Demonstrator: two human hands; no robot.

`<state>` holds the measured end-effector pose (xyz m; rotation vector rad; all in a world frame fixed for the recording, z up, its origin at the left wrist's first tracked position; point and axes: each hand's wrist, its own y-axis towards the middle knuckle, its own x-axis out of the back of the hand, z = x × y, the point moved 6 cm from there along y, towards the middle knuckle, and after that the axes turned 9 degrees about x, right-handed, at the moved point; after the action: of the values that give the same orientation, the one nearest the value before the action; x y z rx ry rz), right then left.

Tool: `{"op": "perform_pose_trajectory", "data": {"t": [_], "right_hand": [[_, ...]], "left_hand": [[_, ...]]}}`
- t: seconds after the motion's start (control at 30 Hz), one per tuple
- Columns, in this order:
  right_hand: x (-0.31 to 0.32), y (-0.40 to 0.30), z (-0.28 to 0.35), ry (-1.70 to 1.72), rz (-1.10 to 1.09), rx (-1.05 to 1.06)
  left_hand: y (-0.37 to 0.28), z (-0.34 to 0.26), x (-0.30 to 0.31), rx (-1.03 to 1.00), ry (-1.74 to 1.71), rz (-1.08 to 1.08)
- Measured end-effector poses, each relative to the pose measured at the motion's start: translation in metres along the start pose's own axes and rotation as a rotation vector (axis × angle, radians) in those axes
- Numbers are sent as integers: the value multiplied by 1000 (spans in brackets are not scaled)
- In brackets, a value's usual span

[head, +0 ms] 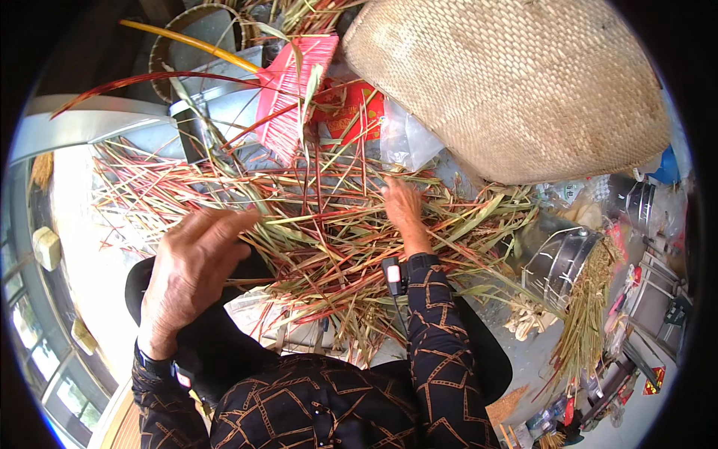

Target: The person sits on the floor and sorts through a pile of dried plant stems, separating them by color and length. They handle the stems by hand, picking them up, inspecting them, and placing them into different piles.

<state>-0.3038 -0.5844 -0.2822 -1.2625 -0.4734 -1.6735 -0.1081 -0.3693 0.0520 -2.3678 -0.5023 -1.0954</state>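
A loose heap of dry red and green plant stalks (336, 247) lies before me, across my lap and the floor. My left hand (196, 264) is raised over the heap's left part, fingers bent and partly apart; the tip of a pale green stalk shows close to its fingertips, and whether they pinch it I cannot tell. Further right, my right hand (403, 205) reaches over the middle of the heap. Its fingers point away from me among the stalks, and their grip is hidden. Long dark red stalks arch above the heap towards the upper left.
Beyond the heap lies a pink broom (291, 95) with a yellow handle, beside a metal dustpan (216, 106). A large woven mat (516, 84) fills the upper right, near a clear plastic bag (406, 137). On the right, a metal bucket (561, 264) stands by a bundle of seed heads (583, 314).
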Motion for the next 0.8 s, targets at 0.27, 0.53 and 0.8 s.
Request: {"op": "perform_pose_trajectory", "data": {"t": [0.27, 0.53, 0.8], "right_hand": [[-59, -6, -17, 108, 124, -59], [-33, 43, -18, -166, -34, 135], [-67, 5, -12, -281, 158, 118]], "left_hand": [[23, 17, -17, 54, 32, 105], [33, 24, -21, 100, 54, 116], [35, 25, -23, 125, 50, 133]]}}
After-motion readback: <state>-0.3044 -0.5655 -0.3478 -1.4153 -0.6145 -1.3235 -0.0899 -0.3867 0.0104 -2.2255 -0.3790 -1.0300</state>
